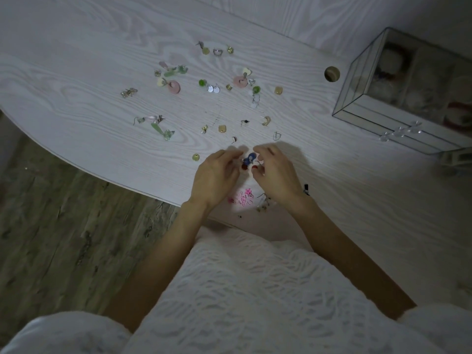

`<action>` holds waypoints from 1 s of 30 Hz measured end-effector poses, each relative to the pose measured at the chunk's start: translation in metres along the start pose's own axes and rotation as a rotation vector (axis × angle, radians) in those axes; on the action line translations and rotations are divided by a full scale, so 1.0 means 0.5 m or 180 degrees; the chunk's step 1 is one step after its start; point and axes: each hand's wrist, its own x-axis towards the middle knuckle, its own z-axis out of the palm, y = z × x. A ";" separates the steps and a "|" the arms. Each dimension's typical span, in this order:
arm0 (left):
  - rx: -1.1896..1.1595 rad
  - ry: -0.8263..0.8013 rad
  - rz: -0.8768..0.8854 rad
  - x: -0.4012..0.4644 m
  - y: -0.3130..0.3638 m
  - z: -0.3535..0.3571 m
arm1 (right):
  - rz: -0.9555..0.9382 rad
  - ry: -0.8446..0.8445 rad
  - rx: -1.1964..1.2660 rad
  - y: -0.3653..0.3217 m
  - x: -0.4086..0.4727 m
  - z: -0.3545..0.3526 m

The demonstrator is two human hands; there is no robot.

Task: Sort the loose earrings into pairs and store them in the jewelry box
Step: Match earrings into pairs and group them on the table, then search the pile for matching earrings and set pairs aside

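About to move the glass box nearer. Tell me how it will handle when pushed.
The glass box looks rigid and probably heavy for its size, being glass-walled and filled. It likely slides on the smooth table rather than tipping, since it sits low and wide. Thin panes seem fragile; push gently.

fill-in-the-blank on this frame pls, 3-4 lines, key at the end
1. Both hands, left hand and right hand, meet around a small ____ earring.
2. The glass jewelry box stands to the person's ____.
3. The two pink discs lie ____, not paired.
4. The round hole in the table is beside the ____.

Missing words: blue; right; apart; box
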 end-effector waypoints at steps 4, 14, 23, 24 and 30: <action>0.0143 0.0609 -0.0030 -0.012 -0.024 -0.039 | -0.0126 0.0276 0.0130 -0.008 0.015 -0.035; 0.0975 0.0296 0.0215 0.112 -0.067 -0.060 | 0.0042 0.0487 -0.0197 0.008 0.110 -0.064; 0.1138 0.0536 0.0331 0.133 -0.088 -0.055 | -0.0663 0.0289 -0.0372 -0.012 0.130 -0.055; 0.1067 0.0543 0.0295 0.134 -0.094 -0.058 | -0.0770 0.0106 -0.0401 -0.024 0.136 -0.049; 0.0408 0.0594 0.0175 0.108 -0.110 -0.084 | -0.0573 -0.0187 -0.0198 -0.046 0.166 -0.011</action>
